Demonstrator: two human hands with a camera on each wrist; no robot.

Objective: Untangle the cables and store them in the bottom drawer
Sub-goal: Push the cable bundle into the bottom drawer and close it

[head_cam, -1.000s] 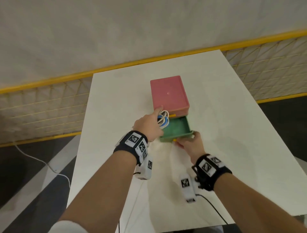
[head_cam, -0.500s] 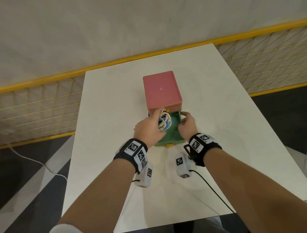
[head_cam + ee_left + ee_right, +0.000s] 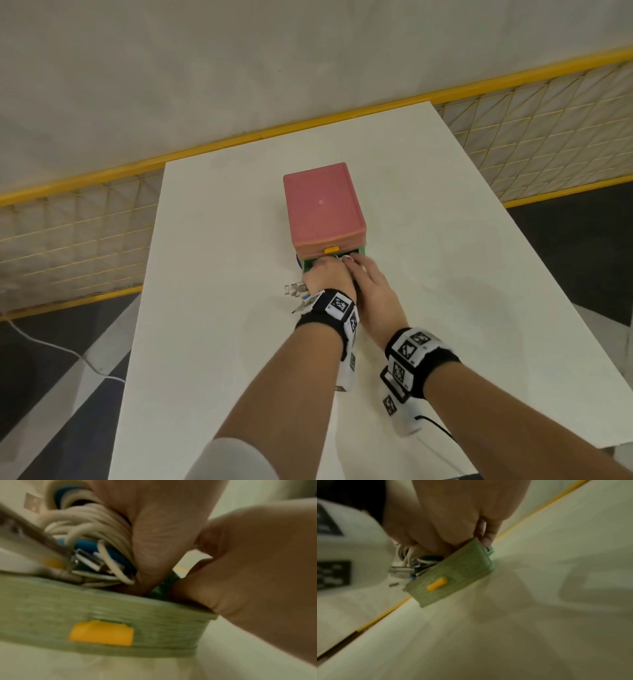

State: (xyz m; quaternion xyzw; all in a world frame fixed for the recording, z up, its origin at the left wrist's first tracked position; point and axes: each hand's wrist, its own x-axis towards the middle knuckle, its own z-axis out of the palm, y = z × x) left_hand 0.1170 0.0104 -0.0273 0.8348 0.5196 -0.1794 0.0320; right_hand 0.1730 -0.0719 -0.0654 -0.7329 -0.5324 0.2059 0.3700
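Observation:
A pink drawer unit (image 3: 323,209) stands mid-table with its green bottom drawer (image 3: 307,265) pulled out toward me. My left hand (image 3: 327,277) grips the coiled white and blue cable bundle (image 3: 89,520) and holds it down in the drawer (image 3: 137,622). USB plugs (image 3: 294,289) stick out past the drawer's left side. My right hand (image 3: 371,287) lies beside the left. Its fingers (image 3: 453,513) curl over the drawer's (image 3: 453,577) right front corner, with the little finger outside the wall. Both hands hide most of the drawer's inside.
The white table (image 3: 222,240) runs on to the left, right and behind the unit. A yellow handle (image 3: 331,250) marks the shut drawer above. A yellow mesh fence (image 3: 85,240) stands beyond the table's edges. A white cord (image 3: 51,346) lies on the floor, left.
My left hand has lowered the cable bundle from above the drawer down into it. My right hand moved from the drawer's front to its right side, then over the right front corner beside the left hand.

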